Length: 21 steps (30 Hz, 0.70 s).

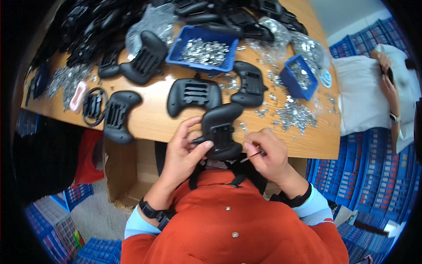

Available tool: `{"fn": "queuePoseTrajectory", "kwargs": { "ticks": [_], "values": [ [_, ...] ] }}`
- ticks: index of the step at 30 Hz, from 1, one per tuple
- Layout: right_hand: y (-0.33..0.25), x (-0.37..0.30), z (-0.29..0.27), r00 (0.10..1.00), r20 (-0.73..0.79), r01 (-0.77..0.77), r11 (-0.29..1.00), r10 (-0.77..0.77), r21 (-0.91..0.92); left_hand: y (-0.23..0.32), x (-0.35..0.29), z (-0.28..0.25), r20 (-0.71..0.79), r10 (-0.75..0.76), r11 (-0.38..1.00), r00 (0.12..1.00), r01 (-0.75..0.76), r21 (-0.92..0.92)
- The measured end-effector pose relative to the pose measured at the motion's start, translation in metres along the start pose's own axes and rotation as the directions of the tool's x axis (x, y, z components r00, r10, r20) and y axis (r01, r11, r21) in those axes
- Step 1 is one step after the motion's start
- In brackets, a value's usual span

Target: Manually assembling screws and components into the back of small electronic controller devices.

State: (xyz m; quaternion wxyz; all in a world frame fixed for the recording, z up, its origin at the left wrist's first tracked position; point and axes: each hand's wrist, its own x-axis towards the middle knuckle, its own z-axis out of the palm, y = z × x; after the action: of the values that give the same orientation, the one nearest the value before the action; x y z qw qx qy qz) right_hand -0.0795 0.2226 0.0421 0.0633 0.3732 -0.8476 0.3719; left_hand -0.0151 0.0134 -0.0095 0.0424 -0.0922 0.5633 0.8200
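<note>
A pale wood-grain table (151, 99) fills the workspace, its far side crowded with dark parts. Over its near edge, in front of the person, is a black plastic gamepad-shaped shell (223, 113), its lobes towards 12 and 6 o'clock and its recessed side up, presumably to keep the slots reachable. The left hand's (181, 148) fingers clasp it from 9 o'clock, thumb over the rim, apparently to steady it. At 4 o'clock, the right hand's (269, 153) fingers pinch a slim dark stick-like tool (251, 157), its tip near the shell; contact is unclear.

Matching black shells lie at 11 o'clock (193, 99) and 1 o'clock (250, 83), probably there for easy reach. Beyond, just short of 12, a blue plastic tray (200, 67) keeps small silvery metal pieces (206, 52) together; a smaller blue bin (303, 93) at 2 o'clock does likewise. Loose silvery pieces (296, 116) spread near 3 o'clock, seemingly within the right hand's reach.
</note>
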Motion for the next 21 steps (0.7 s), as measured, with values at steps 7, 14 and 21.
{"fn": "queuePoseTrajectory", "kwargs": {
  "ticks": [7, 14, 21],
  "values": [
    [0.044, -0.049, -0.056, 0.937, -0.149, -0.337, 0.93, 0.316, -0.146, 0.003, 0.0, 0.001, -0.058, 0.049, 0.999, 0.997, -0.048, 0.012],
    [0.041, -0.074, -0.035, 0.97, -0.024, -0.245, 0.967, 0.244, -0.076, 0.004, 0.003, 0.009, -0.073, 0.082, 0.996, 0.994, -0.079, 0.04],
    [0.077, -0.064, -0.041, 0.978, -0.124, -0.204, 0.905, 0.17, -0.372, -0.002, 0.003, 0.011, -0.117, 0.081, 0.995, 0.99, -0.074, 0.062]
  ]
}}
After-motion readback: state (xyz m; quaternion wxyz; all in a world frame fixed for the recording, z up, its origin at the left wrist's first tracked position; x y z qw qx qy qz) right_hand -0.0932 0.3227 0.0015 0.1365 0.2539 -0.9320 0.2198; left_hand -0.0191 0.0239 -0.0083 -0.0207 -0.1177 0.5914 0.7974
